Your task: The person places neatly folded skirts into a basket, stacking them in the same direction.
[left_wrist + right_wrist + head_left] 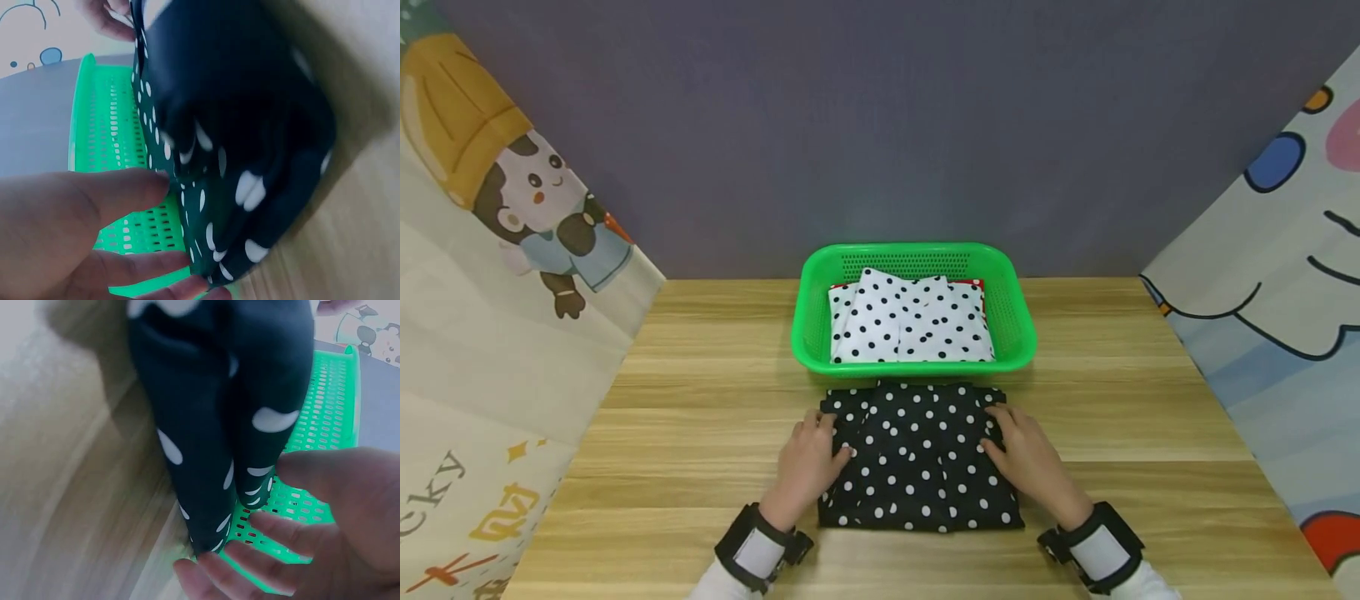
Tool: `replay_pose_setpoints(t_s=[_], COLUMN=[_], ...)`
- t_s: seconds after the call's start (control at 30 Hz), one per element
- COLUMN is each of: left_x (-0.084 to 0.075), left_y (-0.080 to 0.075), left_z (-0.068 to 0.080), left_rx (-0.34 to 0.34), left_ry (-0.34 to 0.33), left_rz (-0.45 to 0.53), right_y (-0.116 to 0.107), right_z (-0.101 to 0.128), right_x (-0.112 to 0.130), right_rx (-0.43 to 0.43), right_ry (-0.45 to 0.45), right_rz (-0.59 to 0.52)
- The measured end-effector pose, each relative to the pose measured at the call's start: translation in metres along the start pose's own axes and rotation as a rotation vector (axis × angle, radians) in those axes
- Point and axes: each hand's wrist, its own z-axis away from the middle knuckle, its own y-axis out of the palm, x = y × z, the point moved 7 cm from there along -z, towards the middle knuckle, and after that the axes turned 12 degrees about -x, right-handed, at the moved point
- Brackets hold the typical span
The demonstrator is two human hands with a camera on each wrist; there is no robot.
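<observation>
A folded black cloth with white dots point(910, 467) lies on the wooden table, right in front of a green basket point(801, 333). My left hand point(808, 458) touches its left side, thumb over the top and fingers along the edge. At the opposite side, my right hand point(1030, 458) rests with thumb and forefinger on the upper surface. In the right wrist view, the other fingers point(262, 565) reach down by the cloth's layered side, loosely extended. The left wrist view shows the thumb point(131, 194) against the dotted fabric, with loose folds beside it.
Inside the basket lies a folded white cloth with black dots point(910, 325), and red edges point(977, 283) show beneath it. A dark grey panel point(895, 133) stands behind the table point(700, 417). Printed cartoon sheets border the left and right sides.
</observation>
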Motion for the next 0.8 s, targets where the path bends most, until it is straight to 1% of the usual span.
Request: replay_pose_setpoints(t_s=[0.13, 0.3, 0.43, 0.53, 0.8], left_x=[0.007, 0.008, 0.008, 0.008, 0.004], left_y=[0.004, 0.008, 0.01, 0.01, 0.011], left_z=[-0.003, -0.005, -0.005, -0.006, -0.008], left_rx=[0.056, 0.102, 0.112, 0.112, 0.089], left_ry=[-0.057, -0.119, -0.145, -0.159, -0.171], left_rz=[-0.018, 0.017, 0.035, 0.041, 0.071], right_y=[0.003, 0.007, 0.011, 0.013, 0.015], right_z=[-0.003, -0.003, -0.003, -0.002, -0.004], right_x=[-0.005, -0.012, -0.017, -0.02, -0.02], right_rx=[0.026, 0.106, 0.192, 0.241, 0.28], right_ry=[0.064, 0.16, 0.232, 0.272, 0.305], right_rz=[0.015, 0.039, 0.039, 0.023, -0.016])
